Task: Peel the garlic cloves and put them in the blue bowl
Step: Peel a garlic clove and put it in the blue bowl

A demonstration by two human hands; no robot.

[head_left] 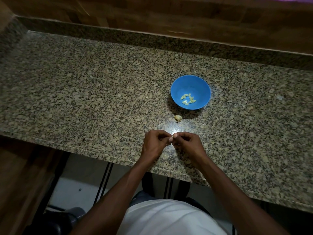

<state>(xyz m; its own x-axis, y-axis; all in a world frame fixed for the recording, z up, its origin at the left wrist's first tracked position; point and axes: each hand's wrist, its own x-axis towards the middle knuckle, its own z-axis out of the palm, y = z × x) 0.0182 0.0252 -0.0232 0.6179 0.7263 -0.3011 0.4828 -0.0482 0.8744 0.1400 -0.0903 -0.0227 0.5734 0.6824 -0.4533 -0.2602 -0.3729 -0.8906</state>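
**Fingertips meet over the counter's front edge**

Both hands are up over the granite counter [84,92], close to its front edge. The left hand [155,144] has its fingers curled, thumb and forefinger pinching inward; the right hand [188,144] mirrors it, fingers curled, tips meeting the left's. Between those fingertips sits something tiny and pale [171,139], too small to tell whether it is a clove or a scrap of skin, but both hands are nipping at it.

Just beyond the hands, toward the back edge, one lump of unpeeled garlic [178,118] lies on the stone, apart from the fingers and just beside the blue bowl [179,83]. One bowl, standing upright, right of the counter's middle. Inside it, peeled cloves [188,99] lie in a loose ring on the bottom; I count about ten, though some overlap.

A white shirt [169,217] fills the bottom of the view.
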